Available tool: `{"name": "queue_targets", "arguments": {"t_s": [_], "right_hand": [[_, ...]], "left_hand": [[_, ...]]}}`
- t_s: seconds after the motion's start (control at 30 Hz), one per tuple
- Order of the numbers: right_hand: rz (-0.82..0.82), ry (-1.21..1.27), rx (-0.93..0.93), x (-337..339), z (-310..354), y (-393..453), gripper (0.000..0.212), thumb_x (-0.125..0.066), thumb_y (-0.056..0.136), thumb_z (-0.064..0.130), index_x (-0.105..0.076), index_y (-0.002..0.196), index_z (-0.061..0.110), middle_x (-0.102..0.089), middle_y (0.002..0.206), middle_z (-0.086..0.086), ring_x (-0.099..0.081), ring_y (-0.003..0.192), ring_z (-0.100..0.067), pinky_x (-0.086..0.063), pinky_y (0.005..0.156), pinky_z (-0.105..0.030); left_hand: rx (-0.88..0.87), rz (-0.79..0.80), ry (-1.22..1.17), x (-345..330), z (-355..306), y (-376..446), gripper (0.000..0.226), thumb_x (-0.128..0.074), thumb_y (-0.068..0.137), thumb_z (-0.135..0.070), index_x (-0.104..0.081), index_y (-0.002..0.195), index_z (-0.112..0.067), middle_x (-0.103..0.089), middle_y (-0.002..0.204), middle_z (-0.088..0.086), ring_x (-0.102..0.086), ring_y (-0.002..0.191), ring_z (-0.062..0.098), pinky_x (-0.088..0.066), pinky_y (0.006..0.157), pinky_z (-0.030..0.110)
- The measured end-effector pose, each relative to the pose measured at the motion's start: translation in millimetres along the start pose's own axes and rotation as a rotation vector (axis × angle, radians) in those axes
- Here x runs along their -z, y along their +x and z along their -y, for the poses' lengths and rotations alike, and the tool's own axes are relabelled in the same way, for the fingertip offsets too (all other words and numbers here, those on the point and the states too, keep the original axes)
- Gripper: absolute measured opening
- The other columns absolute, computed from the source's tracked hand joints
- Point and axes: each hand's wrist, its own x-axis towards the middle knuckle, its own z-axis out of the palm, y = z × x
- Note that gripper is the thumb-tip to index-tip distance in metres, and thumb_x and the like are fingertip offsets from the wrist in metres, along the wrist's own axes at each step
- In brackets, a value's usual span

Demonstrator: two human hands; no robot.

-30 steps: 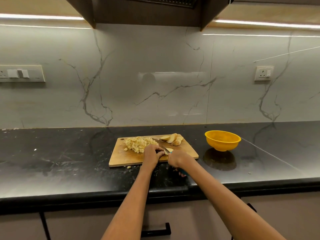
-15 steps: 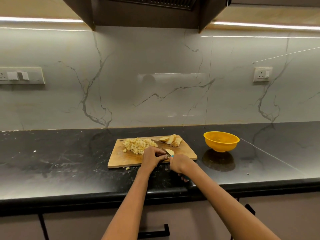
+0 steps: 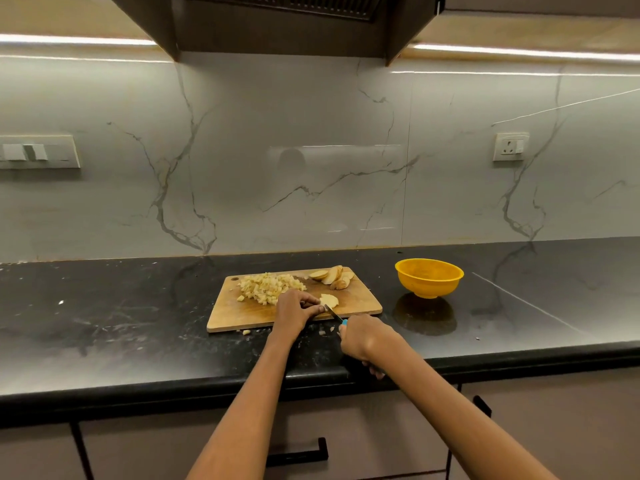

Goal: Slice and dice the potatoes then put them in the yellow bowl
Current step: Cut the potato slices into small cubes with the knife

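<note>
Fingers of the left hand (image 3: pixel 294 311) are curling down onto a potato slice (image 3: pixel 329 300) near the front edge of the cutting board (image 3: pixel 242 315), their tips pinning its left side against the wood. Fingers of the right hand (image 3: pixel 363 339) are wrapping tightly round the blue handle of a knife (image 3: pixel 335 315), so that only a short stretch of handle and the thin blade are showing; the blade is pointing up and left, its tip lying at the slice just beside the left fingertips.

One cutting board is lying on the black countertop (image 3: pixel 121 323). One heap of diced potato (image 3: pixel 265 287) is sitting on its back left part, with a few loose cubes at the heap's left edge and one stray bit (image 3: pixel 246 332) resting on the counter just off the board's front edge. One cluster of potato slices (image 3: pixel 334 276), roughly four or five leaning on each other, is lying at the back right corner; the exact count is hard to tell. One yellow bowl (image 3: pixel 429 277) is standing to the right of the board, apart from it, and no potato is showing inside.

One switch panel (image 3: pixel 38 152) is sitting on the marble wall at left and one socket (image 3: pixel 510 146) at right. No writing is readable anywhere.
</note>
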Motion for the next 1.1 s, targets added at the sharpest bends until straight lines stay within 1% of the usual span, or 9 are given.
{"name": "queue_targets", "arguments": {"t_s": [0.1, 0.17, 0.33, 0.5, 0.57, 0.73, 0.93, 1.0, 1.1], "right_hand": [[0.053, -0.025, -0.009, 11, -2, 0, 0.041, -0.029, 0.102, 0.027, -0.057, 0.113, -0.002, -0.064, 0.107, -0.018, -0.060, 0.084, -0.025, -0.044, 0.070, -0.031], [0.066, -0.012, -0.012, 19, -8, -1, 0.045, -0.029, 0.102, 0.030, -0.055, 0.117, -0.004, -0.062, 0.115, -0.021, -0.062, 0.097, -0.029, -0.043, 0.068, -0.029], [-0.058, 0.184, -0.034, 28, -20, 1, 0.044, -0.026, 0.103, 0.037, -0.047, 0.090, 0.000, -0.054, 0.071, -0.011, -0.052, 0.054, -0.017, -0.044, 0.046, -0.026], [-0.200, 0.150, -0.062, 17, -23, 26, 0.047, -0.027, 0.103, 0.038, -0.055, 0.102, 0.000, -0.055, 0.068, -0.006, -0.057, 0.053, -0.015, -0.050, 0.050, -0.025], [-0.220, 0.154, -0.069, 12, -23, 32, 0.042, -0.028, 0.103, 0.037, -0.053, 0.095, 0.004, -0.053, 0.066, -0.006, -0.056, 0.052, -0.015, -0.051, 0.055, -0.028], [-0.219, 0.155, -0.078, 11, -22, 41, 0.040, -0.029, 0.103, 0.039, -0.047, 0.088, 0.006, -0.054, 0.067, -0.006, -0.057, 0.053, -0.016, -0.054, 0.062, -0.030], [-0.208, 0.176, -0.091, 12, -21, 39, 0.042, -0.028, 0.103, 0.038, -0.049, 0.092, 0.003, -0.056, 0.067, -0.009, -0.058, 0.051, -0.018, -0.051, 0.049, -0.027], [-0.215, 0.191, -0.110, 10, -22, 35, 0.042, -0.029, 0.103, 0.036, -0.051, 0.093, 0.002, -0.057, 0.067, -0.009, -0.058, 0.051, -0.018, -0.052, 0.050, -0.027], [-0.190, 0.238, -0.150, 4, -22, 28, 0.039, -0.032, 0.101, 0.031, -0.051, 0.085, 0.001, -0.060, 0.071, -0.010, -0.062, 0.056, -0.020, -0.053, 0.051, -0.028]], "left_hand": [[0.005, -0.002, 0.007, 0, -3, -1, 0.022, -0.074, 0.078, -0.016, -0.073, 0.097, -0.007, -0.072, 0.099, 0.008, -0.061, 0.087, 0.008, -0.040, 0.078, 0.015], [0.006, -0.006, 0.015, 0, -3, -1, 0.022, -0.074, 0.078, -0.017, -0.073, 0.098, -0.008, -0.072, 0.100, 0.007, -0.062, 0.091, 0.010, -0.039, 0.079, 0.015], [-0.044, 0.036, 0.077, 5, -3, 1, 0.028, -0.066, 0.084, -0.009, -0.067, 0.112, -0.006, -0.067, 0.113, 0.009, -0.059, 0.108, 0.017, -0.037, 0.086, 0.017], [-0.164, 0.262, 0.276, 12, -14, 14, 0.060, -0.051, 0.085, 0.012, -0.041, 0.139, -0.011, -0.045, 0.141, 0.009, -0.040, 0.131, 0.021, -0.029, 0.100, 0.018], [-0.166, 0.376, 0.345, 9, -22, 24, 0.065, -0.048, 0.084, 0.014, -0.037, 0.142, -0.014, -0.036, 0.148, 0.007, -0.032, 0.137, 0.020, -0.026, 0.107, 0.023], [-0.113, 0.576, 0.373, 6, -26, 41, 0.065, -0.043, 0.083, 0.017, -0.047, 0.136, -0.020, -0.033, 0.150, 0.005, -0.031, 0.137, 0.024, -0.030, 0.109, 0.033], [-0.100, 0.483, 0.356, 2, -24, 37, 0.042, -0.056, 0.088, 0.000, -0.053, 0.130, -0.007, -0.050, 0.138, 0.007, -0.045, 0.128, 0.022, -0.034, 0.105, 0.030], [-0.103, 0.402, 0.353, -4, -22, 31, 0.029, -0.064, 0.087, -0.013, -0.065, 0.113, -0.001, -0.066, 0.111, 0.013, -0.058, 0.104, 0.022, -0.043, 0.089, 0.031], [-0.087, 0.252, 0.308, -13, -19, 21, 0.025, -0.067, 0.084, -0.028, -0.069, 0.083, -0.003, -0.063, 0.074, 0.013, -0.054, 0.071, 0.020, -0.037, 0.067, 0.029]]}}
